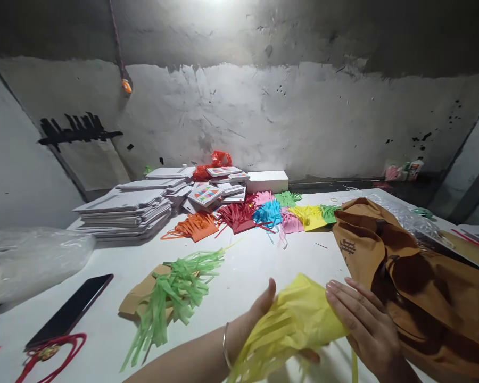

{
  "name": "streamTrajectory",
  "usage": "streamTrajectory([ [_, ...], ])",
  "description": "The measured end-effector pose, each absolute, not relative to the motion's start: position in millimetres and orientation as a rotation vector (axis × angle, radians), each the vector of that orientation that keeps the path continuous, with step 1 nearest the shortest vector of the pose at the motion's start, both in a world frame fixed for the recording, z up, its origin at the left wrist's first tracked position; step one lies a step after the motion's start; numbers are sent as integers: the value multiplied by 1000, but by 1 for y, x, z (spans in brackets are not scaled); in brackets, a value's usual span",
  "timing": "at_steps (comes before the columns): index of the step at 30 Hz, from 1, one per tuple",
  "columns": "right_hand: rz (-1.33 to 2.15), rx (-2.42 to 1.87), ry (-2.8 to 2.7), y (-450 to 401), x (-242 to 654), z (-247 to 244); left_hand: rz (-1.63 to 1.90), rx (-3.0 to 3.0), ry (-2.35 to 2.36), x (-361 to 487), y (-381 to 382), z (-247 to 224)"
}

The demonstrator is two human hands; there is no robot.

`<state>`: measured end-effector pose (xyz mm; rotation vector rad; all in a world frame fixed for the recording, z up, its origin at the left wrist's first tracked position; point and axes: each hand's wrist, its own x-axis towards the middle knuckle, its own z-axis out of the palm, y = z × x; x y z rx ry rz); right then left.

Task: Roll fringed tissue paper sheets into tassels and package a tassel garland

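Note:
A yellow fringed tissue-paper sheet [303,314], cut into strips at its lower left end, is held up above the white table. My left hand [259,314], with a bangle at the wrist, grips it; the thumb shows at the near side and fingertips peek out underneath. My right hand [363,324] rests on the sheet's right edge with fingers stretched out flat; its thumb is hidden. To the left, a green fringed tissue-paper bundle [179,287] lies over a brown paper piece [143,290].
Behind are fringed bundles in orange [199,227], dark red [239,217], blue [268,214] and yellow [309,217]. White stacks [123,213] and a white box [267,181] stand farther back. A phone [69,308] lies left, a brown cloth bag [423,287] right.

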<state>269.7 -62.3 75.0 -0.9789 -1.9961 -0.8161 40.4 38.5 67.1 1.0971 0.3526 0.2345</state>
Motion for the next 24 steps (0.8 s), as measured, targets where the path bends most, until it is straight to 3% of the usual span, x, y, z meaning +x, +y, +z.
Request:
streamTrajectory([
  [3,-738,-988,-1924,-47,270,49,42,782,166,39,14,39],
  [6,-730,-1049,-1843,-34,287,36,78,683,194,41,9,31],
  [12,-864,-1244,-1708,-48,349,74,161,889,411,45,50,71],
  [16,-1091,-1231,-1950,-70,335,85,233,912,463,16,73,83],
  [20,-893,-1215,-2249,-67,272,26,256,1123,737,-47,84,74],
  [24,-591,-1304,-2204,-58,217,-48,421,1518,1257,-105,75,59],
])
